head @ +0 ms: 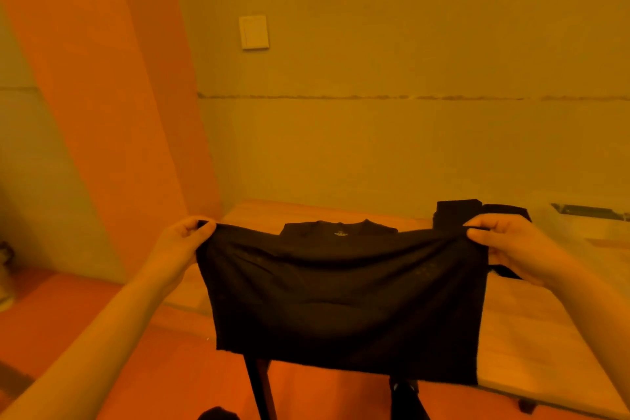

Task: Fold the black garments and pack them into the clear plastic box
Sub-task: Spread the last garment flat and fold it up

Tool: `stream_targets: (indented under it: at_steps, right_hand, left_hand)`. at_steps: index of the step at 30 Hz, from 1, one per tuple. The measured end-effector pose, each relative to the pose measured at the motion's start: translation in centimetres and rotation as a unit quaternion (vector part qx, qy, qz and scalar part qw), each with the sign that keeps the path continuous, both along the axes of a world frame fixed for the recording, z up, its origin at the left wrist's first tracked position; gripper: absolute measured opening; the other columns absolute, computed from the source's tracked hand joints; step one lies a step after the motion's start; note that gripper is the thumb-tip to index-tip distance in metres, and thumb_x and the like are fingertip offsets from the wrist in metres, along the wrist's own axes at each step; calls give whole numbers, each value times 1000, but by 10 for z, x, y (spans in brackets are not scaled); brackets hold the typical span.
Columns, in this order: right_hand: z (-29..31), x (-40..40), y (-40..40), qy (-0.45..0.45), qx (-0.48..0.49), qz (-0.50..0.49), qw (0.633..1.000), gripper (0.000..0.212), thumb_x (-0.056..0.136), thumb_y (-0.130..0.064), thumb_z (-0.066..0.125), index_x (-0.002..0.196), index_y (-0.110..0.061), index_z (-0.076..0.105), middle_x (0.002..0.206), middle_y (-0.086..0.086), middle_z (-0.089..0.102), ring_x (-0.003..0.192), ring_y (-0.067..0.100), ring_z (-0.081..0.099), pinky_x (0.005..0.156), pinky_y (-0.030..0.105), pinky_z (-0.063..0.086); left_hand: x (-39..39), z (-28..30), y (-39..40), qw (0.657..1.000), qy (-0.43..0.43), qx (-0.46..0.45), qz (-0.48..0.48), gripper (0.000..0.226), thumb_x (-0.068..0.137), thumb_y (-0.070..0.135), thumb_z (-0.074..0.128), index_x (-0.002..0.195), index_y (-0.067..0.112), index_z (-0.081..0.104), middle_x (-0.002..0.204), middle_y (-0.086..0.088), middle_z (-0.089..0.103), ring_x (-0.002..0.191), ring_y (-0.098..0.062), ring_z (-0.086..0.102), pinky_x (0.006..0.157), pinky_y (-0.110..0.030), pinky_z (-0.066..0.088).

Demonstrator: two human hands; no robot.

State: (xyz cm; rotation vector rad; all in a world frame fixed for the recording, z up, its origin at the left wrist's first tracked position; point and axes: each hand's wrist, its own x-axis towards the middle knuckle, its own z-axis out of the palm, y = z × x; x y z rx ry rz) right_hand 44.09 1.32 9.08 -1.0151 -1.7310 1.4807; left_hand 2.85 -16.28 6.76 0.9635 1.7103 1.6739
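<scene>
A black garment [344,297] hangs stretched in front of me above the wooden table [531,334]. My left hand [177,242] pinches its upper left corner and my right hand [514,245] pinches its upper right corner. Its collar end [337,230] with a small white label lies on the table behind the raised fold. Folded black garments [458,211] stand at the back right, just behind my right hand. The clear plastic box [586,218] sits at the far right edge of the table, faint and partly cut off.
A wall stands close behind the table, with a white switch plate [254,32] on it. The floor [102,334] lies to the left and below. A dark table leg [260,389] drops under the near edge, and my dark shoes [407,399] show beside it.
</scene>
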Motion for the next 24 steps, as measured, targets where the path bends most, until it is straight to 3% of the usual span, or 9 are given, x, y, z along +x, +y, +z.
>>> stream_targets:
  at_steps: [3, 6, 10, 12, 14, 16, 18, 21, 24]
  right_hand:
    - [-8, -18, 37, -64, -4, -5, 998, 10, 76, -19, 70, 80, -10, 71, 79, 11, 69, 70, 16, 67, 62, 27, 53]
    - [-11, -41, 80, -117, 2, -31, 993, 13, 88, -7, 55, 85, -6, 68, 81, 13, 68, 74, 19, 66, 68, 29, 51]
    - [-13, -78, 148, -178, 6, -89, 980, 13, 92, -10, 53, 86, -7, 63, 85, 13, 63, 77, 21, 61, 64, 27, 50]
    - [-21, -99, 185, -233, 1, -134, 963, 13, 93, -13, 53, 89, -6, 62, 92, 15, 61, 83, 24, 57, 68, 30, 48]
    - [-33, -119, 214, -332, 26, -175, 926, 20, 94, -14, 50, 104, 0, 60, 99, 19, 59, 89, 28, 55, 73, 35, 45]
    - [-46, -136, 222, -411, 86, -203, 885, 34, 95, -14, 49, 124, 3, 50, 114, 21, 57, 102, 32, 55, 81, 37, 43]
    - [-62, -150, 211, -416, 135, -196, 878, 49, 95, -18, 48, 139, -5, 34, 135, 18, 46, 121, 30, 47, 93, 37, 42]
    - [-89, -166, 167, -403, 198, -83, 890, 54, 96, -26, 45, 145, -17, 25, 149, 5, 32, 136, 20, 32, 108, 33, 30]
    - [-115, -168, 131, -447, 220, 57, 865, 58, 98, -37, 37, 148, -21, 12, 156, -2, 12, 144, 13, 9, 115, 30, 12]
  left_hand:
    - [-16, -10, 37, 1000, 0, -23, -6, 16, 94, 10, 48, 86, 10, 63, 83, -7, 62, 74, -16, 58, 68, -29, 45]
    - [-38, -17, 82, 999, 7, -40, 1, 16, 94, 12, 50, 85, 12, 63, 76, -3, 62, 68, -13, 59, 64, -27, 45]
    - [-67, -27, 155, 998, 23, -46, 32, 16, 94, 13, 53, 84, 15, 64, 72, 1, 66, 64, -10, 60, 62, -27, 45]
    - [-79, -34, 194, 997, 22, -64, 35, 13, 94, 13, 53, 89, 12, 65, 85, -5, 67, 72, -14, 61, 65, -27, 49]
    - [-87, -46, 229, 993, 36, -100, 45, 17, 94, 12, 53, 107, 3, 60, 105, -15, 62, 79, -20, 60, 65, -27, 51]
    - [-83, -60, 249, 966, 155, -194, 75, 36, 94, 12, 53, 126, -3, 48, 123, -20, 55, 101, -33, 58, 80, -33, 48]
    - [-58, -74, 250, 926, 290, -229, 74, 44, 94, 16, 51, 135, 1, 42, 137, -20, 46, 123, -35, 46, 98, -38, 38]
    - [-4, -95, 226, 884, 428, -181, -44, 47, 94, 29, 50, 139, 15, 42, 150, -6, 33, 139, -22, 28, 112, -31, 22]
    - [23, -119, 208, 804, 522, -249, -137, 55, 96, 45, 36, 147, 29, 21, 157, 6, 7, 145, -13, 2, 115, -31, 5]
